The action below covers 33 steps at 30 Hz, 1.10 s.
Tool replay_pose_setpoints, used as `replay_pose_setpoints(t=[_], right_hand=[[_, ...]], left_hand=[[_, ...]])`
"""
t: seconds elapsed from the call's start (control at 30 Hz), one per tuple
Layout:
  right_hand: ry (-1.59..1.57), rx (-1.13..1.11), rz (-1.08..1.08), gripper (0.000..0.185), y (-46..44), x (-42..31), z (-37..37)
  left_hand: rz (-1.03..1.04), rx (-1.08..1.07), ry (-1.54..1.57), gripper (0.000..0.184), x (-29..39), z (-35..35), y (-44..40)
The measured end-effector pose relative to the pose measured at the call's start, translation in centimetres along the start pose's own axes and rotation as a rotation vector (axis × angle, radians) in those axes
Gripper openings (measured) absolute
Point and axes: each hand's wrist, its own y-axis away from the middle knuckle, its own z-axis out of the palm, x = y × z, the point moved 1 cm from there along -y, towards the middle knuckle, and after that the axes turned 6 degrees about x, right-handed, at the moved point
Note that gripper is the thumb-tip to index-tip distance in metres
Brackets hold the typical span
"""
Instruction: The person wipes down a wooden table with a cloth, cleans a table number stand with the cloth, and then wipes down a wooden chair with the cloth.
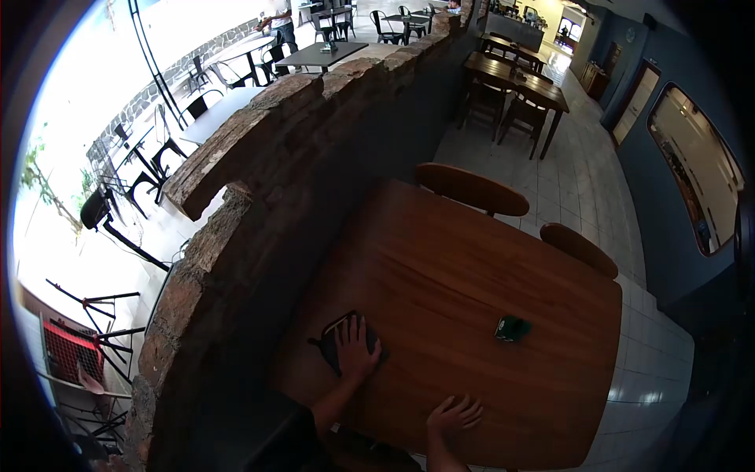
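My left hand (358,350) lies with its fingers spread over a small dark pouch-like item (328,352) at the near left of the wooden table (448,275). The palm covers much of that item, so its exact kind cannot be made out. Farther right, near the table's front edge, my right hand (456,415) rests on the wood with its fingers apart and nothing in it. A small dark green object (513,328) sits beyond my right hand, touched by neither hand.
A low wall with a rough brick top (275,98) runs along the table's left side. Two wooden chairs (472,189) stand at the far side. Another wooden table (515,79) is farther back. Outdoors, beyond the wall, are metal chairs, tables and a person (283,23).
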Motion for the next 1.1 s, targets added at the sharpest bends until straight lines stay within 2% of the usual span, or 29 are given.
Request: replay_pose_setpoints(t=[0.6, 0.67, 0.8, 0.87, 0.9, 0.97, 1.03, 1.1], right_hand=[[-0.075, -0.012, -0.023, 0.041, 0.0, -0.1, -0.5], [-0.093, 0.012, -0.022, 0.038, 0.1, 0.1, -0.3], [-0.051, 0.012, -0.018, 0.037, 0.3, 0.6, 0.8], [-0.098, 0.062, -0.032, 0.036, 0.2, 0.6, 0.8], [-0.087, 0.059, -0.049, 0.036, 0.4, 0.8, 0.5], [-0.135, 0.067, -0.033, 0.038, 0.1, 0.4, 0.4], [-0.131, 0.032, -0.034, 0.039, 0.2, 0.2, -0.2], [-0.124, 0.009, -0.016, 0.04, -0.1, 0.1, -0.2]], left_hand=[[0.132, -0.049, 0.038, 0.068, 5.3, 1.1, 2.2], [0.236, -0.052, 0.116, 0.067, 8.0, 1.7, 2.3], [0.317, -0.085, 0.186, 0.066, 12.3, 2.3, 1.6], [0.452, -0.192, 0.202, 0.067, 12.7, 1.9, 3.0], [0.434, -0.196, 0.21, 0.067, 11.6, 1.5, 5.0], [0.526, -0.275, 0.286, 0.068, 7.3, 0.2, 8.7], [0.408, -0.317, 0.196, 0.069, 3.4, -2.1, 8.7], [0.17, -0.2, 0.047, 0.069, 0.6, -2.3, 6.6]])
